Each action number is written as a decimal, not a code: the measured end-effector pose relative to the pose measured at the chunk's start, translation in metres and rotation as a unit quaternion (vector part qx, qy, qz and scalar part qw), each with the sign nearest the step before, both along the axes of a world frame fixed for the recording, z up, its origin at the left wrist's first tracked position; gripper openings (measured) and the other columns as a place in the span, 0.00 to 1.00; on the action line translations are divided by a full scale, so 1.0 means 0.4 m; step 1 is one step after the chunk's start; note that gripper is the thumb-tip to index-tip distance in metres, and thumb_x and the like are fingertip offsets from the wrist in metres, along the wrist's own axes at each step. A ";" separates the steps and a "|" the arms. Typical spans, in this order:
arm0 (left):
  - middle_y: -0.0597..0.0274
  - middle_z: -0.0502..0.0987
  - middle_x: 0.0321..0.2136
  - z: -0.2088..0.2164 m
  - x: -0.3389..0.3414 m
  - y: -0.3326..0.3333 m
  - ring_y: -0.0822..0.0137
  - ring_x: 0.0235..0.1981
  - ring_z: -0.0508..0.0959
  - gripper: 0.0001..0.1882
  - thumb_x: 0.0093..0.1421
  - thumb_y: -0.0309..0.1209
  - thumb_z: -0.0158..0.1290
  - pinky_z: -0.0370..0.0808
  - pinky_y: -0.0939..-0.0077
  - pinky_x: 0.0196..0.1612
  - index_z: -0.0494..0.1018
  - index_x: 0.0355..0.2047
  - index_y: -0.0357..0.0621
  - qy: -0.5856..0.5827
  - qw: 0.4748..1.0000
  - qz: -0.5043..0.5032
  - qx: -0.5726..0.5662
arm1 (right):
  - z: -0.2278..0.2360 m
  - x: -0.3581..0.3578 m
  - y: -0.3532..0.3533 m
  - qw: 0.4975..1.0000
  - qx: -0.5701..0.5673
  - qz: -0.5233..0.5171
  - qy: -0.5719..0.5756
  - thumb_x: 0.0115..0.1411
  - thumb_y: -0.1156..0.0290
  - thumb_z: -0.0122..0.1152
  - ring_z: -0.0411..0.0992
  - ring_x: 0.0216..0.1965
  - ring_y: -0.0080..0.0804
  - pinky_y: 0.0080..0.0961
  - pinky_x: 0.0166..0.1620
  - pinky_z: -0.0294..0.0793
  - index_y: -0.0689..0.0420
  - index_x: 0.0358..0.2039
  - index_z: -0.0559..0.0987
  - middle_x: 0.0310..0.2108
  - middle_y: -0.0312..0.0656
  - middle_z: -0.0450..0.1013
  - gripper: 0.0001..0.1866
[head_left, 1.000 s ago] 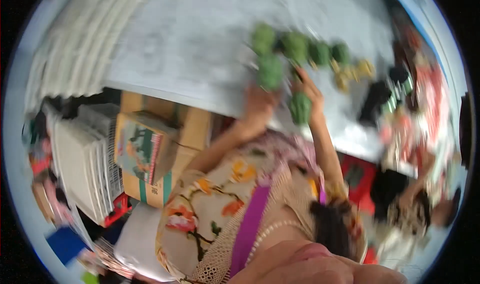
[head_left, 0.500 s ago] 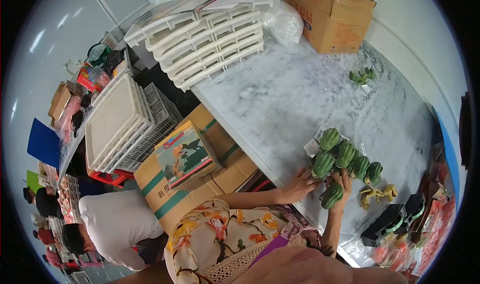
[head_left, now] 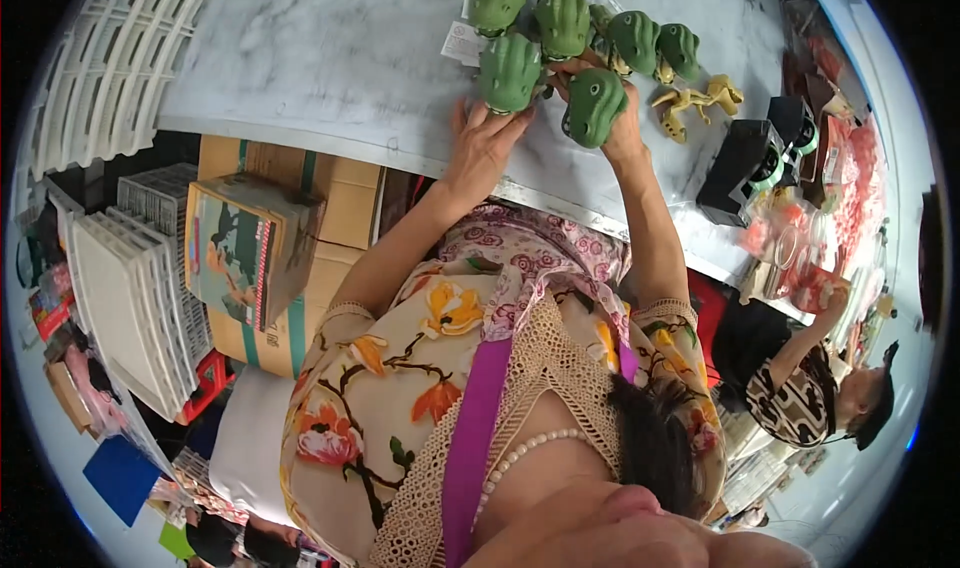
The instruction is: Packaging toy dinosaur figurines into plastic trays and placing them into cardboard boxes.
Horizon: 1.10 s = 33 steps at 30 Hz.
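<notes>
Head view: near the counter's [head_left: 300,68] front edge, the right hand [head_left: 622,128] gripped a green dinosaur-head toy [head_left: 594,106] around its body, while the left hand [head_left: 482,143] touched another green toy head [head_left: 510,71]. They looked light, rigid plastic. A white paper tag [head_left: 462,43] lay beside them; printed cardboard boxes [head_left: 255,253] stood below.

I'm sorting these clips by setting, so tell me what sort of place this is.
Probably a toy packing or assembly workshop: green toy heads lie in a cluster on a grey worktable, with stacked white plastic trays and cardboard boxes beside it.
</notes>
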<state>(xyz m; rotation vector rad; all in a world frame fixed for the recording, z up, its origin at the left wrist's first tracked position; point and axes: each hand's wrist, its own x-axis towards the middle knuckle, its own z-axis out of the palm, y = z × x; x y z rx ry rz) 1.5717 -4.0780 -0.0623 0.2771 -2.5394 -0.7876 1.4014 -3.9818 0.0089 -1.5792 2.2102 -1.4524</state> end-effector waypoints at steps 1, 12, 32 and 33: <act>0.67 0.73 0.49 0.001 -0.003 0.001 0.55 0.55 0.65 0.20 0.54 0.22 0.50 0.53 0.35 0.57 0.73 0.49 0.45 0.001 1.000 0.003 0.005 | 0.005 -0.002 0.002 1.000 0.005 0.003 0.001 0.50 0.75 0.68 0.77 0.32 0.30 0.22 0.37 0.76 0.55 0.36 0.80 0.35 0.38 0.77 0.12; 0.66 0.71 0.50 -0.012 0.011 0.028 0.58 0.58 0.62 0.20 0.54 0.21 0.50 0.54 0.35 0.57 0.74 0.49 0.45 0.025 0.999 0.006 0.021 | 0.061 -0.019 0.015 0.985 0.085 0.108 0.108 0.52 0.78 0.63 0.77 0.32 0.37 0.27 0.35 0.75 0.58 0.35 0.80 0.37 0.40 0.77 0.09; 0.61 0.68 0.53 -0.008 0.007 0.020 0.57 0.60 0.61 0.20 0.52 0.20 0.52 0.49 0.35 0.60 0.74 0.48 0.46 -0.009 1.000 0.004 0.011 | 0.039 0.030 0.027 0.984 0.090 0.008 0.156 0.44 0.81 0.63 0.78 0.34 0.41 0.31 0.34 0.77 0.53 0.40 0.81 0.41 0.42 0.77 0.19; 0.61 0.68 0.52 -0.003 0.007 0.020 0.57 0.60 0.61 0.20 0.52 0.20 0.52 0.49 0.35 0.60 0.74 0.46 0.46 -0.017 1.000 0.006 0.026 | 0.043 0.023 0.028 0.984 0.092 0.006 0.155 0.44 0.81 0.63 0.78 0.34 0.41 0.31 0.34 0.77 0.53 0.40 0.81 0.41 0.42 0.77 0.19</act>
